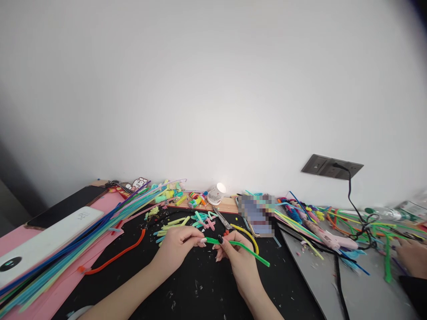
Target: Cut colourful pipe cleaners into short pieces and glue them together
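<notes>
A green pipe cleaner (258,258) is stretched between my hands over the black mat (193,289). My left hand (182,246) pinches its left end between thumb and fingers. My right hand (238,258) grips it a little further along, and its free end sticks out to the right, slanting down. Just beyond my hands lie scissors (224,220), partly hidden, and a curved yellow pipe cleaner (251,235). Short pale-yellow pieces (173,226) and bent teal and pink pieces (207,221) lie behind my left hand.
Long pipe cleaners (80,246) lie across the left beside a white device (50,240). An orange pipe cleaner (120,258) curves nearby. Against the wall stand a paper cup (217,194) and a phone (256,218). Rightward are a pink glue gun (333,240) and another person's hand (413,258).
</notes>
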Motion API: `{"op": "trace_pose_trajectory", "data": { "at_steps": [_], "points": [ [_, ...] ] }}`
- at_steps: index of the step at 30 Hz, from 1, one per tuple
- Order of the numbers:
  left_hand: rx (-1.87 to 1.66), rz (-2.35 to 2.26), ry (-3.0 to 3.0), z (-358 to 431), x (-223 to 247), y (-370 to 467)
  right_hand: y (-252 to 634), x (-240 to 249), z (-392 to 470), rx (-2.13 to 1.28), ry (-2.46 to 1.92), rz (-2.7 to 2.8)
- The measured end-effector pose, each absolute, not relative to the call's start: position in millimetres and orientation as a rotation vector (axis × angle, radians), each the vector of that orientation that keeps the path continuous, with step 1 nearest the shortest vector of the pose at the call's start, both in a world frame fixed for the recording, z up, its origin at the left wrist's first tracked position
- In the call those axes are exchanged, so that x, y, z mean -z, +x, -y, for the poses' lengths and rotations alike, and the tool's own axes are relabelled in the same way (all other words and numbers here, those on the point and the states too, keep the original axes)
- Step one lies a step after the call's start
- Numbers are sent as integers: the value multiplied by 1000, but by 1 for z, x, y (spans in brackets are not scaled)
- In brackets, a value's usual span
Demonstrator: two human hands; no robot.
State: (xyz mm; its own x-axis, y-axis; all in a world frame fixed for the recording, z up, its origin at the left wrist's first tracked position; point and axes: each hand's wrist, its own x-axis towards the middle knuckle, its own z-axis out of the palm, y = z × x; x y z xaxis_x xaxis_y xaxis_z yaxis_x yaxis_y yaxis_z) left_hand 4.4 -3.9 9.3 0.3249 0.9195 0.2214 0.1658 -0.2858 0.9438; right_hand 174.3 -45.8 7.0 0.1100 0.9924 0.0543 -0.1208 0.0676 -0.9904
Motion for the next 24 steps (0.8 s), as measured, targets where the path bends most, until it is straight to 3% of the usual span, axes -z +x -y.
{"op": "trace_pose_trajectory", "data": {
  "at_steps": [5,10,24],
  "points": [
    [-943,-847,1221,3,-8,8,176,-7,46,-1150,-1070,1054],
    [-699,-680,1143,10,-4,10,176,-5,47,-1252,-987,1035],
    [-817,-840,1148,7,-7,11,174,-2,47,-1255,-1065,1155]
  ]
}}
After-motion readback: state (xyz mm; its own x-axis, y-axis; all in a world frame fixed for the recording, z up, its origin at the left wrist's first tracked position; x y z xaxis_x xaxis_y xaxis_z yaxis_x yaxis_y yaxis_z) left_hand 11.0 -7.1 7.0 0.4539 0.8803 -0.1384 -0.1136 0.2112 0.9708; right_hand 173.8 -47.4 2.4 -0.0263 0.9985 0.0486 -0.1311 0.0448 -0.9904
